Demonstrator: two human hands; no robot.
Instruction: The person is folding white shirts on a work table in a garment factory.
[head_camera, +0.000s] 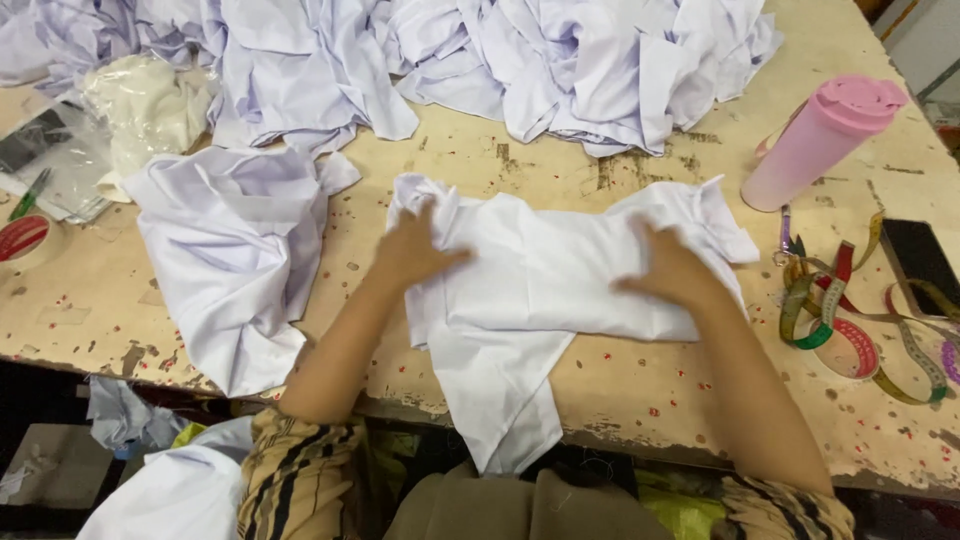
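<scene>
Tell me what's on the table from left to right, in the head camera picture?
Tape roll → crumpled shirt → left hand → right hand → pink bottle → phone.

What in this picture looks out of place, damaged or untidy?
The table is worn, with chipped, stained patches. The white garment under the left hand and right hand hangs partly over the front edge. The measuring tape lies in a loose tangle beside the pink bottle.
</scene>
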